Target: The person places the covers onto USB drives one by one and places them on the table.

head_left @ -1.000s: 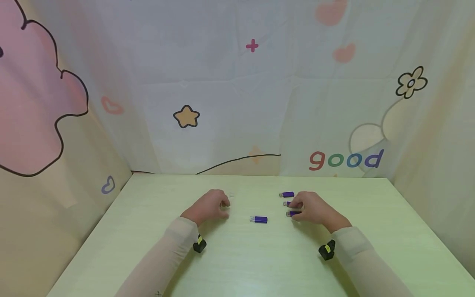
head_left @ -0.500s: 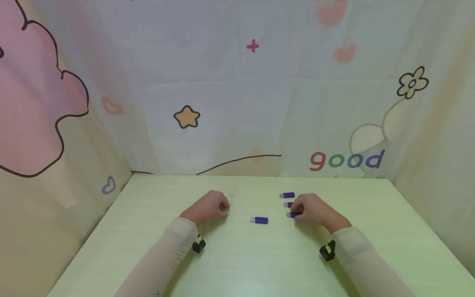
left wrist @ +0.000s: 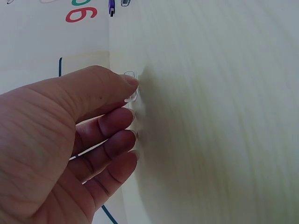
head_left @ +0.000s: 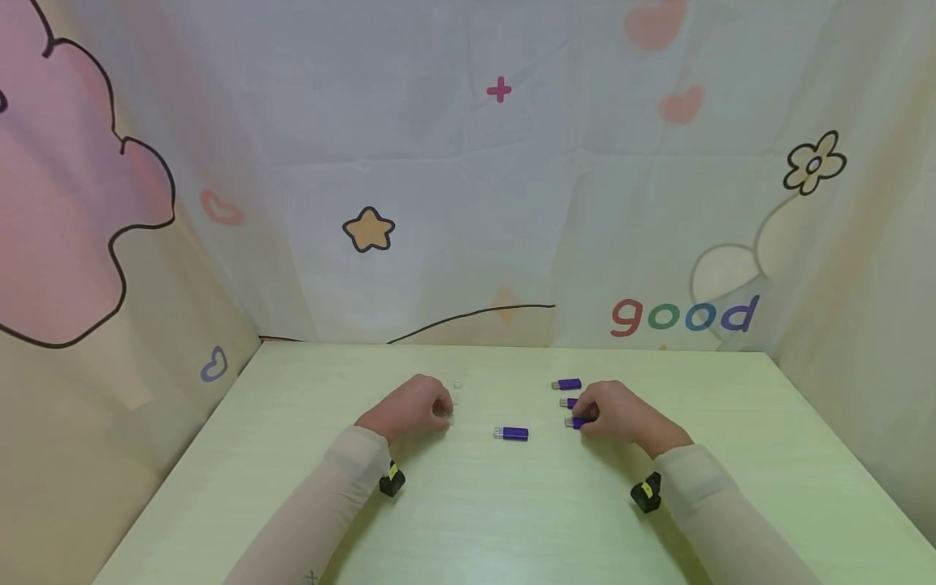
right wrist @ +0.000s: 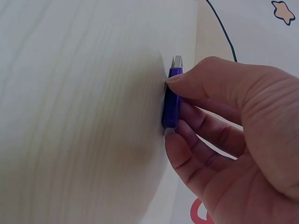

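My left hand (head_left: 413, 409) is low over the table, left of centre. In the left wrist view its thumb and a finger pinch a clear cap (left wrist: 130, 96), partly hidden by the thumb. My right hand (head_left: 620, 413) grips the nearest uncapped purple USB flash drive (right wrist: 172, 100) by thumb and fingers, its metal plug showing past the thumb. Just behind it lies a second uncapped flash drive (head_left: 567, 404), half covered by that hand. A third uncapped flash drive (head_left: 567, 384) lies farther back. Between the hands rests a purple flash drive (head_left: 512, 434) with a clear cap on its plug.
Beyond my left fingertips another clear cap (head_left: 457, 383) lies on the table (head_left: 497, 520). A printed curtain (head_left: 439, 268) hangs at the back and both sides of the table. Each wrist carries a small black camera (head_left: 392, 479).
The right thumb and fingers have drawn closer together around the nearest flash drive. My left fingertips have closed in slightly. The flash drives stay in place.
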Demonstrator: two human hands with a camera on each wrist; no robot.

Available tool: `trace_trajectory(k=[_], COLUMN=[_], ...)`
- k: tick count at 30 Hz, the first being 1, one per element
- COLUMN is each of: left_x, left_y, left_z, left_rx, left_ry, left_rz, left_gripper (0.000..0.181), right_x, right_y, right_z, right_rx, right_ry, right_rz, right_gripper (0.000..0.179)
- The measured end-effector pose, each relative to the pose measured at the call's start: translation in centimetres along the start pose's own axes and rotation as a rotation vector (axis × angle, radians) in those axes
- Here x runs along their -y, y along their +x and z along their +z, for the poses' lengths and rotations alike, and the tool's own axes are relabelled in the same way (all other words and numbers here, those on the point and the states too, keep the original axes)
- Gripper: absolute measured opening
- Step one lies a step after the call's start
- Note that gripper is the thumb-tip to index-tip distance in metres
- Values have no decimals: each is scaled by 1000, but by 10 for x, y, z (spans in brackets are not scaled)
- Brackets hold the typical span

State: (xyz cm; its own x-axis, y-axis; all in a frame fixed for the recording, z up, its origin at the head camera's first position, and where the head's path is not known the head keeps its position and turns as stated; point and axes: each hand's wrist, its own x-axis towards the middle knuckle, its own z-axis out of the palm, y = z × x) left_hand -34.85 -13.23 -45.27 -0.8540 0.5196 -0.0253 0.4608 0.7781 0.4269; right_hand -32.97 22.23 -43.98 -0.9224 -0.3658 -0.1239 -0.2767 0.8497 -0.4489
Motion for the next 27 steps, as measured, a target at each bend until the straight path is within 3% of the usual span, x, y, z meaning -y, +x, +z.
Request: trace_trajectory(k=[14, 27], left_x=[3, -4], left_y=[3, 1], left_z=[0, 1], left_rx=[17, 5], left_ry=[1, 35], left_rz=[22, -13], left_gripper=[6, 6], right_x=[0, 2], right_y=[2, 6], right_z=[-2, -4], right_rx=[19, 76], right_ry=[12, -22], right_rz=[6, 28], right_gripper=[16, 12])
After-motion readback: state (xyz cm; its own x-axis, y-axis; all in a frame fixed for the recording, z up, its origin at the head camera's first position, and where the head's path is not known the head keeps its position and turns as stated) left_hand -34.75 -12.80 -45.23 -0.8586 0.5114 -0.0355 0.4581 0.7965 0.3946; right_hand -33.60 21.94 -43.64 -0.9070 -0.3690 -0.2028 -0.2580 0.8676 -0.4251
